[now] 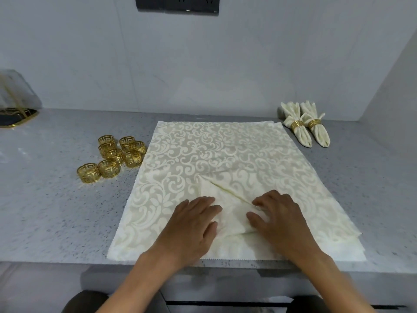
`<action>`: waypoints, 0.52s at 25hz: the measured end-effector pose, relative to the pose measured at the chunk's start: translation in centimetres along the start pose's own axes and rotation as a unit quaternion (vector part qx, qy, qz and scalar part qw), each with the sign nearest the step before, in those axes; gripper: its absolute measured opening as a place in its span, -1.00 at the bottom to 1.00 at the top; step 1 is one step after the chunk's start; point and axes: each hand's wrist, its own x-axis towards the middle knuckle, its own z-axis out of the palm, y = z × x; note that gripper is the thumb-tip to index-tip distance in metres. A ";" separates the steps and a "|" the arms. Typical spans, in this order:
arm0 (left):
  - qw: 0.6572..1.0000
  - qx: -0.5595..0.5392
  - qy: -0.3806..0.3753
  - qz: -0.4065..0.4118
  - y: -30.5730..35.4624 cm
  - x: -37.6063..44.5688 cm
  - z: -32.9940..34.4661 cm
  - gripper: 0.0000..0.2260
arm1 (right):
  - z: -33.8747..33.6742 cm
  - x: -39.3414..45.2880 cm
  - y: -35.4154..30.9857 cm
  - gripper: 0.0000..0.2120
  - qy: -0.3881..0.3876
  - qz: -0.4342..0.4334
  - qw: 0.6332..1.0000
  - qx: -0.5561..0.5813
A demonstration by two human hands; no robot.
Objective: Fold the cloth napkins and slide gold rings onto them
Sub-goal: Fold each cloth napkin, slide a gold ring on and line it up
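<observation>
Both grips, left hand (191, 222) flat and right hand (277, 215) pinching the crease, are working a fold (225, 199) into the napkin (225, 150) lying mid-surface, since I'm keeping rings (112, 158) waiting just beside it.

No readable text, labels, numbers or signs appear anywhere in view. A dark socket panel (177, 4) on the wall at the top edge carries a few tiny pale marks, possibly lettering, but they are too small to read.
</observation>
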 end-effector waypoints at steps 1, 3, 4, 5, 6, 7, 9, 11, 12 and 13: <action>1.000 -0.005 0.002 0.003 -0.1 -0.1 -0.1 -0.48 | 0.1 -0.3 -0.2 -0.77 0.009 0.009 1.000 0.008; 0.999 -0.038 0.003 -0.005 -0.3 -0.3 -0.6 -0.60 | 0.4 -1.1 -0.8 -0.82 0.017 0.026 0.999 0.023; 0.999 -0.045 -0.001 -0.009 -0.5 -0.1 -0.9 -0.63 | 0.5 -1.6 -1.1 -0.83 0.021 0.030 0.999 0.019; 0.999 -0.041 0.003 -0.007 -0.5 0.4 -1.1 -0.65 | 0.4 -2.0 -1.4 -0.83 0.018 0.031 0.999 0.008; 1.000 -0.027 0.016 0.002 -0.3 1.2 -1.3 -0.65 | 0.2 -2.1 -1.6 -0.82 0.009 0.034 0.999 -0.005; 0.999 -0.008 0.028 0.013 -0.1 2.3 -1.5 -0.63 | 0.0 -1.8 -1.8 -0.80 0.003 0.035 0.999 -0.019; 0.999 0.041 0.005 0.009 -0.1 4.5 -1.0 -0.58 | -0.5 -0.2 -2.1 -0.72 0.034 0.012 0.998 -0.053; 0.994 0.076 -0.074 -0.011 -0.6 5.8 -0.1 -0.52 | -0.3 2.2 -2.1 -0.51 0.011 -0.014 0.998 -0.065; 0.993 0.068 -0.099 -0.019 -0.9 6.0 0.2 -0.52 | 0.2 3.2 -2.0 -0.38 -0.051 -0.017 0.996 -0.069; 0.992 0.054 -0.110 -0.020 -1.1 5.9 0.5 -0.52 | 0.8 3.5 -1.9 -0.28 -0.109 -0.017 0.991 -0.081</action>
